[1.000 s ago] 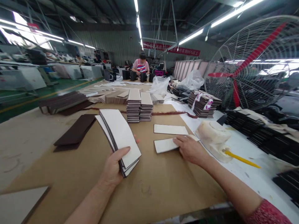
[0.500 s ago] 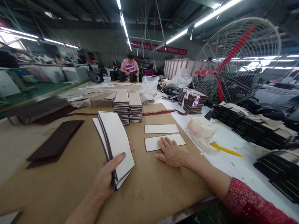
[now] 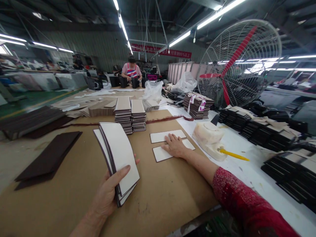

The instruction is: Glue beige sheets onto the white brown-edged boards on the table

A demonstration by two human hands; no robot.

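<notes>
A small sheaf of white panels with dark edges (image 3: 120,148) is gripped in my left hand (image 3: 108,191), thumb across the front and fingers behind. Two similar panels lie flat on the brown board to the right, one above the other. My right hand (image 3: 176,145) rests with fingers stretched out on the far white panel (image 3: 158,137), and its palm side covers part of the near white panel (image 3: 163,154). Dark brown folded sheets (image 3: 51,158) lie to the left of my left hand.
Two stacks of panels (image 3: 122,113) stand behind my hands. On the right are a whitish container (image 3: 207,136) with a yellow-handled tool (image 3: 234,154), black bundles (image 3: 291,177) and a large fan (image 3: 237,65). A co-worker (image 3: 132,70) stands at the far end.
My right hand has moved from the near panel up onto the far one. The near panel has turned slightly. My left hand still holds the sheaf, and the view has shifted a little right.
</notes>
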